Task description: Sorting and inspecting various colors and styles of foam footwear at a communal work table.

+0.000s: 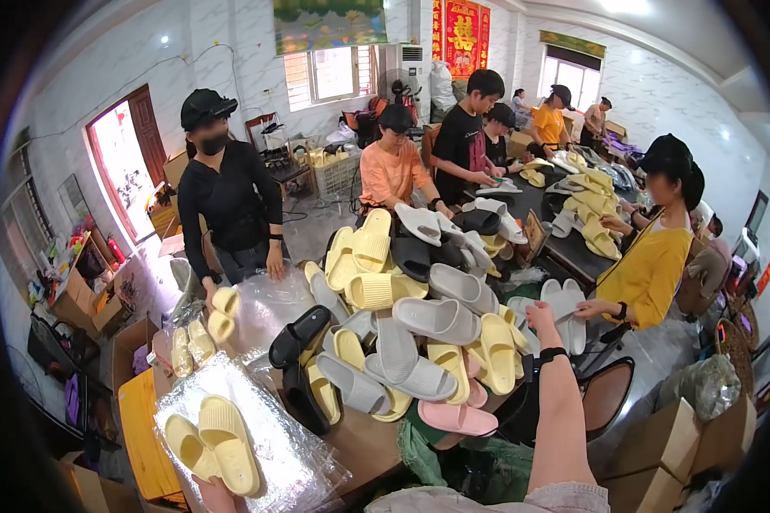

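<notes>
Slippers, yellow (224, 426), lower left: gripped at heel by left hand (217, 496), cut off at lower edge. Pile (396, 349), centre: lower layers hidden. Slippers, grey (565, 301), right of centre: right hand (539, 317) at left edge, grip cannot be told. Far workers (549, 124), upper right: small, partly hidden.

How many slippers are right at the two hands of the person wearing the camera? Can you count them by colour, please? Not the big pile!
Yellow slippers, at the left hand: 2
Grey slippers, at the right hand: 2
Total: 4
</notes>
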Tool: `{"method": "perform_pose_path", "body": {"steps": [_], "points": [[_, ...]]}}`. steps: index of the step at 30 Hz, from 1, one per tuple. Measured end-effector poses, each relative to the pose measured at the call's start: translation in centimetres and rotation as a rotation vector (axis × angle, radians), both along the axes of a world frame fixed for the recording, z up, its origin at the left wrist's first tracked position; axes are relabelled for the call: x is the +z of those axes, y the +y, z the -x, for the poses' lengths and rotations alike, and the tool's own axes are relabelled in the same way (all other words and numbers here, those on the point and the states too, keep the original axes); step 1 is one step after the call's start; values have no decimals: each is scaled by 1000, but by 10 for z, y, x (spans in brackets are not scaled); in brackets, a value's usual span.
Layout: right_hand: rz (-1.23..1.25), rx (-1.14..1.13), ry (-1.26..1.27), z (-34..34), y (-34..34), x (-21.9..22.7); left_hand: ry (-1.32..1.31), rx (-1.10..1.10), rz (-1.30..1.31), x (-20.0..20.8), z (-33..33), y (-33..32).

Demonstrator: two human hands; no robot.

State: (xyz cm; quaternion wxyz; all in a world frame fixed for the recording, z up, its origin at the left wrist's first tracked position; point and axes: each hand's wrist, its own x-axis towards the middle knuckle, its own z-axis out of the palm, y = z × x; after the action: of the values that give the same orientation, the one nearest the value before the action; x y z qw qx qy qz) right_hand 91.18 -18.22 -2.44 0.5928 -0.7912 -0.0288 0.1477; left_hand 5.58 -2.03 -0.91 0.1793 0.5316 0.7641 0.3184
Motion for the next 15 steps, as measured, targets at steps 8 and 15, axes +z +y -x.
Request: {"method": "perform_pose_path", "body": {"steps": [8, 15], "points": [[-50, -27, 25, -8, -4, -13, -92, 7, 17, -36, 21, 18], [-45, 124, 23, -26, 13, -33, 199, 69, 127, 8, 9, 0]]}}
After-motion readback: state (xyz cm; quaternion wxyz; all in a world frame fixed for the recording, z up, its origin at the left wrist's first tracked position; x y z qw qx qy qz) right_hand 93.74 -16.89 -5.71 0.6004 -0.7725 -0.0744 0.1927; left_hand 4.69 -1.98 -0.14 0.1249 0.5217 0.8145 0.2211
